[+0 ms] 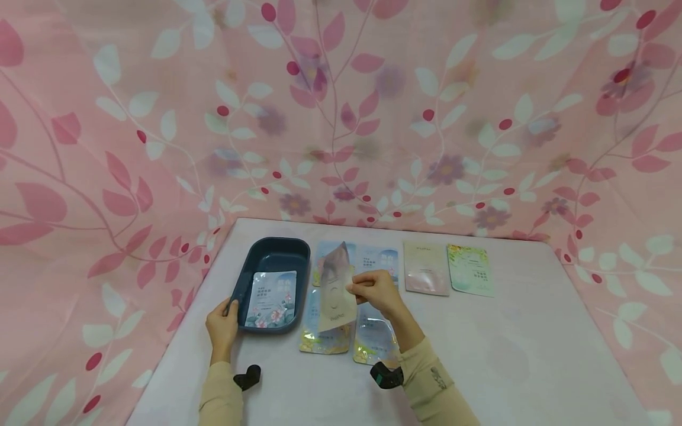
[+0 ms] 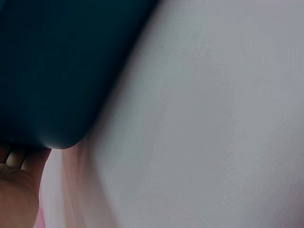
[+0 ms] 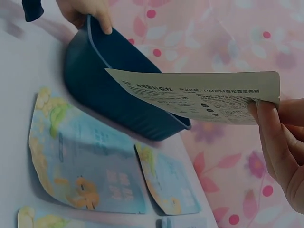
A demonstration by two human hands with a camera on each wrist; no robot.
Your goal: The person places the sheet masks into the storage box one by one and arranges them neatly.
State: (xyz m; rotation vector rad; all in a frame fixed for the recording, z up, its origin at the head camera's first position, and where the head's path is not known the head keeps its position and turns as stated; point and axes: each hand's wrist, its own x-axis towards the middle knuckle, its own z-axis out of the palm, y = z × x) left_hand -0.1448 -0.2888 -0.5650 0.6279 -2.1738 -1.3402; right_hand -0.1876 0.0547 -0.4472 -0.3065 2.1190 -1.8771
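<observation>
My left hand [image 1: 222,325] grips the near left rim of a dark blue plastic bin [image 1: 279,258], thumb on the inner side. Inside the bin lies a light blue packet [image 1: 273,296] with pink flowers. My right hand [image 1: 377,290] pinches the edge of a flat beige sachet [image 1: 335,293] between thumb and fingers. It is held up, tilted, over several blue packets [image 1: 325,343] to the right of the bin. In the right wrist view the sachet [image 3: 199,95] shows printed text and overlaps the bin. In the left wrist view only part of the left hand [image 2: 21,180] shows beneath the bin.
The blue packets lie in two rows on the white-covered table [image 1: 511,349], partly hidden by the right hand and sachet. Farther right lie a beige-pink packet [image 1: 426,267] and a green packet [image 1: 472,270]. A pink floral curtain [image 1: 373,118] hangs behind the table.
</observation>
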